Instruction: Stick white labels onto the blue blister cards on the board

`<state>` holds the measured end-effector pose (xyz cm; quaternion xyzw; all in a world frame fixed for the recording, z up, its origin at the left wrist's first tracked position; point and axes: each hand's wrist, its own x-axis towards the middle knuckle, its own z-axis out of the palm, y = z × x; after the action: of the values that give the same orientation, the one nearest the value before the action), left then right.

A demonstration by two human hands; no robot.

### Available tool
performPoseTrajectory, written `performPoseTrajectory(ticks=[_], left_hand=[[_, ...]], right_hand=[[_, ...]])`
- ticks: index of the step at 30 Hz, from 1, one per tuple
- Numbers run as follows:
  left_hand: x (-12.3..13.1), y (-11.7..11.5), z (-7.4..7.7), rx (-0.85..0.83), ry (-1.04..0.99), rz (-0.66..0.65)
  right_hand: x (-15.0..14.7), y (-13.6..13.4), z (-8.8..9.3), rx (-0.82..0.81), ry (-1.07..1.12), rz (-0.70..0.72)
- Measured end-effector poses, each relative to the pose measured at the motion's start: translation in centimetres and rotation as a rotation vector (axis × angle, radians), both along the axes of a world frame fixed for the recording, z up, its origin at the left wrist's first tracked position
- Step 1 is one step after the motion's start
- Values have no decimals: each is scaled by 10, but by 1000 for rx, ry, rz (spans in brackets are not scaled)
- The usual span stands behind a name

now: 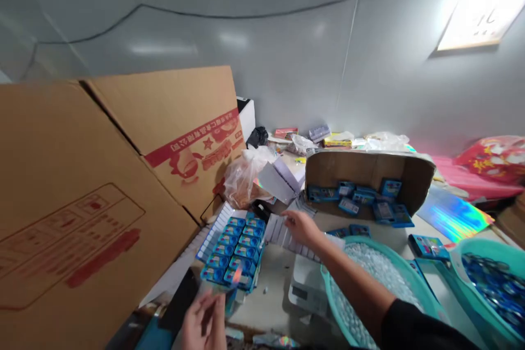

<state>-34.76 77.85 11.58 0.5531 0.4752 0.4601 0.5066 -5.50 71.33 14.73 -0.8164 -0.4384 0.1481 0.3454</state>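
Note:
My right hand (298, 226) reaches forward over the table, fingers curled down on a row of white packets (283, 235) lying beside the blue boxes. Whether it grips any of them is unclear. My left hand (204, 321) is low at the bottom edge, blurred by motion, with a small blue packet (233, 279) at its fingertips. Between the hands lies a stack of small blue boxes (238, 249) set in neat rows.
A big brown carton (82, 197) fills the left. An open cardboard box (369, 175) with blue packets lies on its side at the back. A teal basin of white pellets (377, 284), another teal basin of blue items (492, 284), a white scale (305, 287) and a plastic bag (246, 175) crowd the table.

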Motion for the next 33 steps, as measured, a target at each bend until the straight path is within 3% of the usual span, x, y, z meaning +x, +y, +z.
performPoseTrajectory(ticks=[4, 8, 14, 17, 19, 21, 23, 25, 28, 33], left_hand=[[17, 24, 18, -108, 170, -64], [20, 60, 12, -242, 97, -166], [33, 116, 8, -424, -184, -309], [43, 136, 7, -493, -271, -376], [50, 145, 3, -522, -309, -394], [55, 149, -3, -551, -327, -416], [57, 150, -10, -558, -289, -468], [54, 150, -20, -518, -150, -559], [46, 153, -38, -451, 71, -708], [42, 162, -52, -504, 132, -851]], right_hand=[[27, 13, -24, -42, 60, -9], [24, 17, -36, -80, 62, -87], [-9, 42, -22, -159, -50, -473], [-49, 59, -12, -126, 65, -454], [-83, 73, -12, -14, 401, -334], [-118, 87, -18, 214, 802, -250], [-150, 100, -27, 490, 1035, -331], [-171, 111, -34, 695, 1109, -503], [-182, 115, -39, 811, 1105, -721], [-166, 97, -36, 823, 1021, -791]])
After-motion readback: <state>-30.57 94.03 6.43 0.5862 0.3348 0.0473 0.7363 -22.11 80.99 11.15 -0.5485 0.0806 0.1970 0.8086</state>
